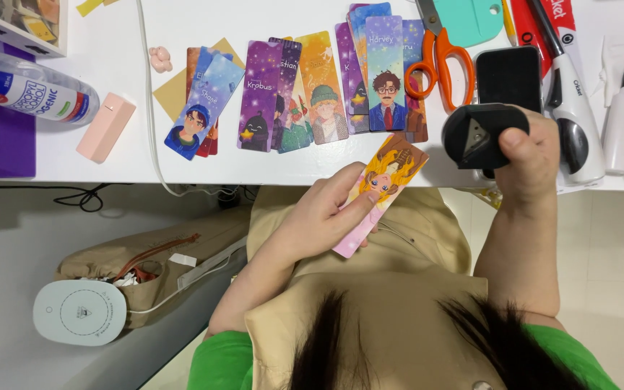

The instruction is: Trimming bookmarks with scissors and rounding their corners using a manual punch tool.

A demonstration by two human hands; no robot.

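Observation:
My left hand [319,217] holds a long illustrated bookmark [388,177] with an orange-haired cartoon figure; its top end reaches over the table's near edge. My right hand [532,162] grips a round black corner punch [478,133] just right of the bookmark's top corner, a small gap between them. Several similar illustrated bookmarks [312,87] lie fanned out on the white table [110,43] beyond my hands.
Orange-handled scissors [438,61], a black rectangular pad [508,76] and a white-and-black cutting tool [572,108] lie behind the punch. A clear bottle [30,90] and a small pink box [106,126] sit at the left. A tan bag [160,267] and a white device [81,312] lie on the floor.

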